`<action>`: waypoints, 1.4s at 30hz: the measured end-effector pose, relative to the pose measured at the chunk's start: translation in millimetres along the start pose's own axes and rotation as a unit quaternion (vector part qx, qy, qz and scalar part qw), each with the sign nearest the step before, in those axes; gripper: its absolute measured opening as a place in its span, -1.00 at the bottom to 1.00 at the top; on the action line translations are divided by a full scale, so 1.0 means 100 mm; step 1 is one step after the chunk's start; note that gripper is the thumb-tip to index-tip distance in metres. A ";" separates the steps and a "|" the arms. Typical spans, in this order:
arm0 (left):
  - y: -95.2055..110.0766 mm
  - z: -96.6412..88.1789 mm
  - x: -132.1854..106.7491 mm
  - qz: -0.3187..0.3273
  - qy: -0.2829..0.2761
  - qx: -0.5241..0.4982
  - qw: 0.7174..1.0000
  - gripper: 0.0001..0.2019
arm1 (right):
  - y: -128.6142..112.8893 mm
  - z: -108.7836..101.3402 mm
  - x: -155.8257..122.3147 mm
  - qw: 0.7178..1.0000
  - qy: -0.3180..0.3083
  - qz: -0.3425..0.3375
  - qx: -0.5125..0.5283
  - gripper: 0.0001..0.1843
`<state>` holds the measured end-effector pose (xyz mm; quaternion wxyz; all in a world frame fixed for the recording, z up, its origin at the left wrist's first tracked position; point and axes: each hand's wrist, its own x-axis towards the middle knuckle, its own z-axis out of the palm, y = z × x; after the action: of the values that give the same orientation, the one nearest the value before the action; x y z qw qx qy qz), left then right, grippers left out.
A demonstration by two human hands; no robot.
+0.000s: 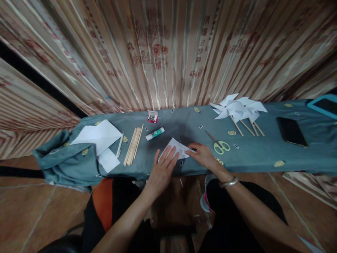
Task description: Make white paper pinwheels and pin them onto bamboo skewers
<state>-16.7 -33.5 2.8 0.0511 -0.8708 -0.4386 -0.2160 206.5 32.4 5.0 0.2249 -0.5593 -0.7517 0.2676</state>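
A white sheet of paper [176, 144] lies on the cloth-covered table, its top corner pointing away from me. My left hand [163, 168] rests flat across its left part, fingers stretched out. At the paper's right corner, my right hand [201, 154] pinches the edge between thumb and fingers. Just beyond the paper is a glue stick [154, 134] with a green label. A pair of scissors [219, 143] with yellow-green handles lies to the right of my right hand. My palms hide part of the paper's near edge.
Wooden sticks [133, 146], a white pen [120, 144] and white paper sheets [101, 135] lie at left. A small red box of pins [152, 117] stands behind. Paper pinwheels [238, 108] on sticks, a black phone [291, 131] and a blue-edged device [323, 105] lie at right. A curtain [173, 52] hangs behind.
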 end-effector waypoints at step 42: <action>0.04 0.14 0.05 -0.058 -0.159 -0.025 0.985 -0.39 | 0.14 0.16 -0.03 0.991 0.122 -0.009 -0.049 -0.81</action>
<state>-6.3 -28.3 -6.8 -0.0535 -0.8681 -0.4857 -0.0879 207.1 30.2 -16.7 0.2899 -0.5909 -0.7360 0.1580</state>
